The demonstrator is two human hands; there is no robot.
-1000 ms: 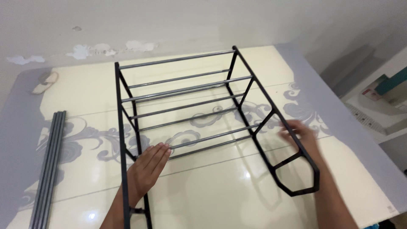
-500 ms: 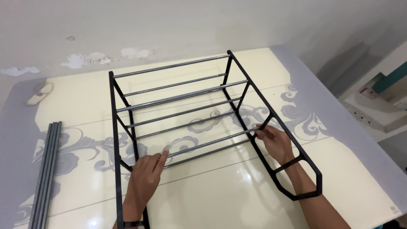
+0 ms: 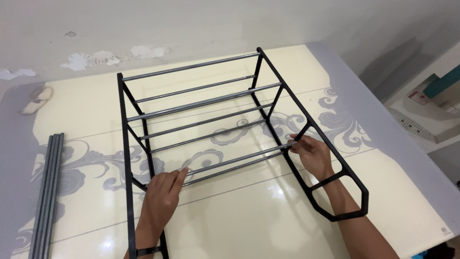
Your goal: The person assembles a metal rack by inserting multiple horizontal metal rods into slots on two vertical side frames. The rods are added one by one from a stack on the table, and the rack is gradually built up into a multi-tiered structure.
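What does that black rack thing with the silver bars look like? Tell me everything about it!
The black metal-looking rack frame with silver bars lies on its side on the glossy cream floor with grey swirls. Two black side panels with angular cut-outs are joined by shiny grey rods running across. The left hand pinches the nearest rods by the left panel; the right hand holds their other ends at the right panel, with that forearm passing through a cut-out.

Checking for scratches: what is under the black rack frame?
Under the rack frame lies the glossy cream floor with grey swirl patterns. Both hands, left hand and right hand, hide small patches.
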